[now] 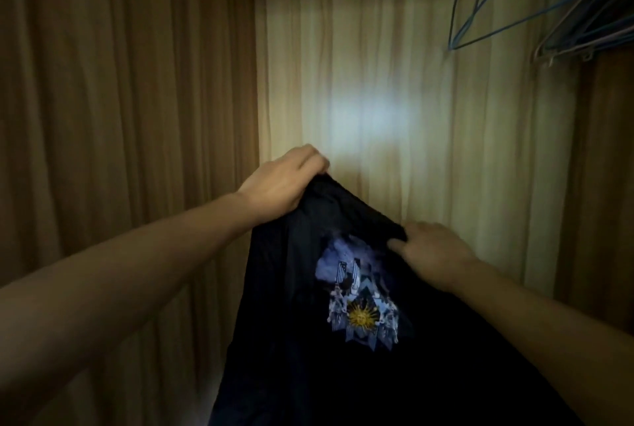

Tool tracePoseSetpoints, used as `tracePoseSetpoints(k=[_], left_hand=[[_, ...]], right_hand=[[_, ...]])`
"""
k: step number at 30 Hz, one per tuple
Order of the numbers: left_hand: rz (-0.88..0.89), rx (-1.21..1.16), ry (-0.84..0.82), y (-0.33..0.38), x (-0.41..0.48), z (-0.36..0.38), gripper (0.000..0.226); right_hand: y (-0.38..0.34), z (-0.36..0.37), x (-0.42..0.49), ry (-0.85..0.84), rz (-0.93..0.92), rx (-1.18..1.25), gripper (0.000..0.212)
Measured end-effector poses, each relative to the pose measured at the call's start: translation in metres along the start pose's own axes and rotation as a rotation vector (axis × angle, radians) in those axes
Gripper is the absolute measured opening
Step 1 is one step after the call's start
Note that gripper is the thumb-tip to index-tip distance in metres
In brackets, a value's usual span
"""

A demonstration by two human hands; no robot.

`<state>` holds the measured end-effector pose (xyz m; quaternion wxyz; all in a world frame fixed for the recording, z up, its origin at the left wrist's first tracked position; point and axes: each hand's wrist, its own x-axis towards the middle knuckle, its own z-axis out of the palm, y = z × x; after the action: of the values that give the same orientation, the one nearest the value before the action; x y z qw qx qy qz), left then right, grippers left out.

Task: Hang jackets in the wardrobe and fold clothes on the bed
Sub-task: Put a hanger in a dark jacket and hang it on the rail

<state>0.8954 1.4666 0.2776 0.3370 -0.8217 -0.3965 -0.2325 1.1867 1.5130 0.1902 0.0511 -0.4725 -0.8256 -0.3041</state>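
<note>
A dark navy garment (291, 340) with a blue-white print and a yellow sun emblem (360, 317) hangs in front of me inside a wooden wardrobe. My left hand (284, 182) grips its top edge at the highest point. Lower and to the right, my right hand (432, 254) pinches the same upper edge, fingers curled into the cloth. The garment drapes down between my arms and runs out of the bottom of the view. I cannot tell whether a hanger is inside it.
Several empty wire hangers, blue (480, 13) and grey (576, 38), hang at the upper right. The wardrobe's back panel (377, 82) is lit by a bright patch; its left wall (120, 99) and right wall (603, 185) stand close on both sides.
</note>
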Motion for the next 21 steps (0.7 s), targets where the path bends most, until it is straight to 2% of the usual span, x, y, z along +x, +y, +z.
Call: tracePoseSetpoints(k=[1, 3, 6, 11, 15, 21], left_hand=[[0.009, 0.035, -0.076, -0.001, -0.011, 0.003, 0.032], [-0.128, -0.026, -0.229, 0.000, -0.029, 0.013, 0.041], [-0.215, -0.089, -0.355, 0.003, -0.053, 0.044, 0.055], [-0.434, 0.104, -0.525, -0.009, -0.089, 0.078, 0.033], [-0.500, 0.163, -0.488, -0.031, -0.062, 0.050, 0.039], [-0.499, 0.393, -0.200, -0.074, 0.034, -0.049, 0.043]], right_hand=[[0.011, -0.001, 0.001, 0.012, 0.045, -0.100, 0.036], [0.028, -0.013, 0.001, 0.050, 0.123, -0.190, 0.036], [0.036, -0.031, 0.007, 0.080, 0.173, -0.273, 0.037], [0.048, -0.035, 0.012, -0.028, 0.212, -0.172, 0.052], [0.067, -0.046, 0.016, -0.065, 0.254, -0.200, 0.061], [0.116, -0.113, 0.045, 0.036, 0.359, -0.207, 0.061]])
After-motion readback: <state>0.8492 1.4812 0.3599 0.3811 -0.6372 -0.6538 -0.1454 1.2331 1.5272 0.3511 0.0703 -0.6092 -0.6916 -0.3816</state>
